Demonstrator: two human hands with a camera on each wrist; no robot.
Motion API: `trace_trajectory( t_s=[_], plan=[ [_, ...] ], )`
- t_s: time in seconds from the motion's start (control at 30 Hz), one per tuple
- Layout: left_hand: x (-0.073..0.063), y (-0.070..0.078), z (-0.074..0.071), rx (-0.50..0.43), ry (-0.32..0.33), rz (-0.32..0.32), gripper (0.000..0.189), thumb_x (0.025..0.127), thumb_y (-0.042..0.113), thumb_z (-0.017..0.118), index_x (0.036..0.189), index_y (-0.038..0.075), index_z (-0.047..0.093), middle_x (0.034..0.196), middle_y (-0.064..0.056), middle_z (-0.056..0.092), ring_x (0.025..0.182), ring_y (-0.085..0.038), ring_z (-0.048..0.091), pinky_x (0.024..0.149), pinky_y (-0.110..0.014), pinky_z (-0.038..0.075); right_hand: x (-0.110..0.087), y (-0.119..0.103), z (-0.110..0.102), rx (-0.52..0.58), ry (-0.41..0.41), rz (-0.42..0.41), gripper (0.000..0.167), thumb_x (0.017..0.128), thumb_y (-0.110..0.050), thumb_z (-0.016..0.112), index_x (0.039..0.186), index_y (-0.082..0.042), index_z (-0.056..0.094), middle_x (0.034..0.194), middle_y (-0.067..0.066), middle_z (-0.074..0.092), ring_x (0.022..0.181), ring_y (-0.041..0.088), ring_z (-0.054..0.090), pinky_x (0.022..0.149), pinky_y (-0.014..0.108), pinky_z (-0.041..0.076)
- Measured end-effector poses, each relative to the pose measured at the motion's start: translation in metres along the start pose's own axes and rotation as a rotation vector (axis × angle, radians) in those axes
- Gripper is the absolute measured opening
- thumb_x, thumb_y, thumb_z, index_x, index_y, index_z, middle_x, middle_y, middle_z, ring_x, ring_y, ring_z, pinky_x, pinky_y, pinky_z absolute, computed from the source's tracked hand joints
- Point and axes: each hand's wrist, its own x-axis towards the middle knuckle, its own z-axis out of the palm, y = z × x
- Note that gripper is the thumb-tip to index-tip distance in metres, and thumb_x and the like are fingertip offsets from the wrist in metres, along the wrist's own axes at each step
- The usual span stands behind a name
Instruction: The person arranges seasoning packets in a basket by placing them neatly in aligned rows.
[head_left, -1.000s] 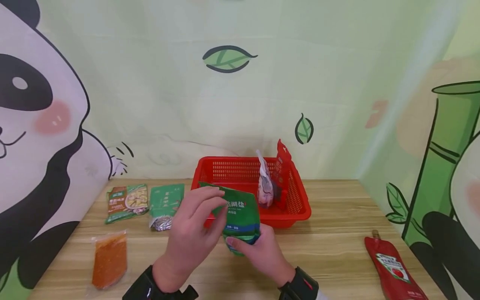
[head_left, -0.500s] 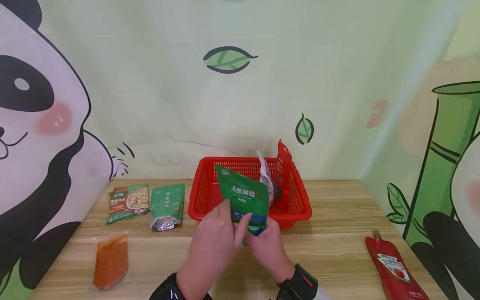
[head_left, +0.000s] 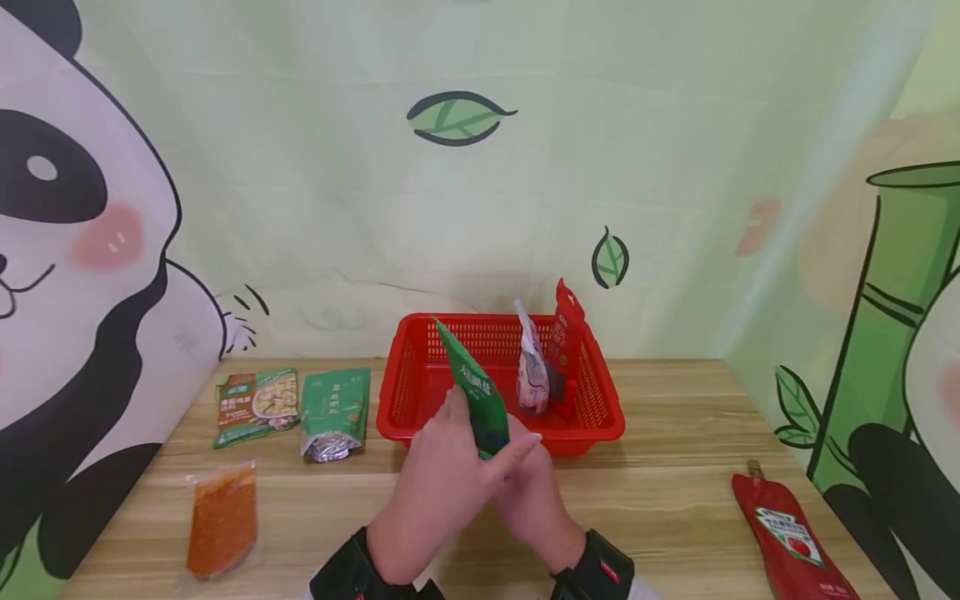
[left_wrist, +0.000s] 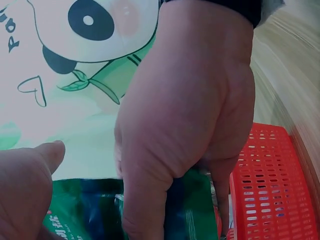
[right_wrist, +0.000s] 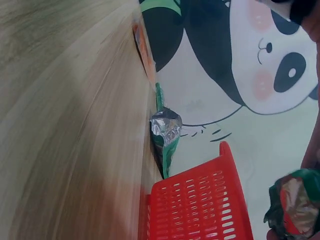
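A green salt bag (head_left: 480,392) is held upright in front of the red basket, almost edge-on in the head view. My right hand (head_left: 532,483) grips its lower part from the right. My left hand (head_left: 442,467) has its fingers against the bag's left side, with the thumb stretched across toward the right hand. The left wrist view shows the right hand (left_wrist: 185,110) over the green bag (left_wrist: 90,205), while the left thumb (left_wrist: 52,155) stands up off it. At the right wrist view's lower right, the bag's end (right_wrist: 297,200) shows; most of the left fingers are hidden.
The red basket (head_left: 420,333) holds a white-and-pink packet (head_left: 532,375) and a red packet (head_left: 566,342). On the table's left lie a noodle-picture packet (head_left: 257,406), a green foil packet (head_left: 333,412) and an orange sauce packet (head_left: 221,521). A ketchup pouch (head_left: 791,537) lies far right.
My left hand has come down and right, from above the bag to its left side. The bag has turned from facing front to nearly edge-on.
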Motion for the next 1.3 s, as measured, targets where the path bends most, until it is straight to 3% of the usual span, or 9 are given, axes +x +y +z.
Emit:
trace_trajectory(
  t_s=[0.1,0.13,0.23,0.37,0.57,0.7,0.83,1.03,1.3],
  plan=[
    [0.002,-0.001,-0.002,-0.032,-0.017,-0.039,0.084,0.080,0.074,0.070,0.126,0.006,0.051,0.098,-0.008,0.067,0.088,-0.028,0.074,0.073,-0.041,0.063,0.000,-0.001,0.002,-0.428,0.028,-0.155,0.045,0.090,-0.009,0.077,0.132,-0.018,0.065,0.122,-0.001,0.069,0.113,0.015,0.065,0.104,0.033,0.053],
    [0.003,-0.002,-0.002,-0.035,-0.016,-0.039,0.083,0.080,0.074,0.070,0.125,0.006,0.052,0.096,-0.007,0.067,0.088,-0.028,0.075,0.072,-0.041,0.063,-0.001,-0.001,0.003,-0.481,0.020,-0.201,0.052,0.089,-0.011,0.078,0.138,-0.019,0.062,0.129,-0.002,0.068,0.120,0.017,0.064,0.107,0.038,0.052],
    [0.005,-0.005,-0.003,-0.051,-0.008,-0.033,0.074,0.083,0.070,0.071,0.121,0.009,0.055,0.089,-0.003,0.067,0.086,-0.026,0.075,0.071,-0.039,0.062,-0.001,-0.002,0.005,-0.513,-0.015,-0.244,0.079,0.085,-0.012,0.083,0.155,-0.022,0.046,0.152,0.000,0.054,0.141,0.023,0.053,0.112,0.047,0.046],
    [0.006,-0.010,-0.005,-0.059,0.016,-0.019,0.053,0.087,0.058,0.074,0.107,0.011,0.059,0.073,0.002,0.064,0.072,-0.020,0.073,0.066,-0.033,0.060,-0.003,-0.002,0.005,-0.508,-0.074,-0.238,0.095,0.080,-0.019,0.088,0.160,-0.026,0.036,0.156,0.001,0.045,0.142,0.026,0.049,0.108,0.046,0.050],
    [0.005,-0.014,-0.006,-0.032,0.114,0.038,0.038,0.094,0.041,0.074,0.105,0.006,0.063,0.083,-0.007,0.073,0.078,-0.027,0.078,0.064,-0.034,0.063,-0.002,-0.005,0.000,-0.556,-0.163,-0.345,0.089,0.081,-0.030,0.089,0.156,-0.031,0.041,0.150,-0.004,0.042,0.139,0.018,0.046,0.107,0.040,0.052],
    [0.006,-0.015,-0.008,0.015,0.148,0.080,0.028,0.099,0.031,0.068,0.101,0.003,0.064,0.078,-0.008,0.073,0.067,-0.024,0.075,0.061,-0.031,0.061,0.000,-0.013,-0.008,-0.642,-0.199,-0.387,0.093,0.079,-0.035,0.089,0.157,-0.028,0.039,0.153,-0.004,0.042,0.141,0.017,0.044,0.106,0.042,0.053],
    [0.010,-0.018,-0.012,0.068,0.145,0.099,0.024,0.100,0.023,0.065,0.089,0.001,0.063,0.063,-0.005,0.065,0.055,-0.018,0.068,0.055,-0.027,0.058,0.005,-0.021,-0.019,-0.710,-0.239,-0.368,0.096,0.078,-0.038,0.089,0.158,-0.031,0.037,0.154,-0.009,0.042,0.142,0.014,0.042,0.104,0.041,0.054],
    [0.017,-0.023,-0.014,0.121,0.098,0.087,0.022,0.099,0.021,0.066,0.089,0.001,0.065,0.062,-0.005,0.065,0.057,-0.021,0.070,0.056,-0.028,0.059,0.016,-0.026,-0.044,-0.853,-0.277,-0.326,0.085,0.076,-0.044,0.089,0.151,-0.034,0.050,0.151,-0.011,0.048,0.139,0.010,0.043,0.099,0.037,0.058],
    [0.028,-0.029,-0.014,0.157,0.112,0.068,0.026,0.099,0.022,0.066,0.082,0.005,0.061,0.059,-0.003,0.062,0.054,-0.019,0.067,0.057,-0.029,0.059,0.036,-0.014,-0.081,-1.199,-0.193,-0.203,0.069,0.073,-0.045,0.091,0.134,-0.021,0.069,0.135,-0.001,0.064,0.122,0.018,0.058,0.087,0.037,0.062]
  ],
)
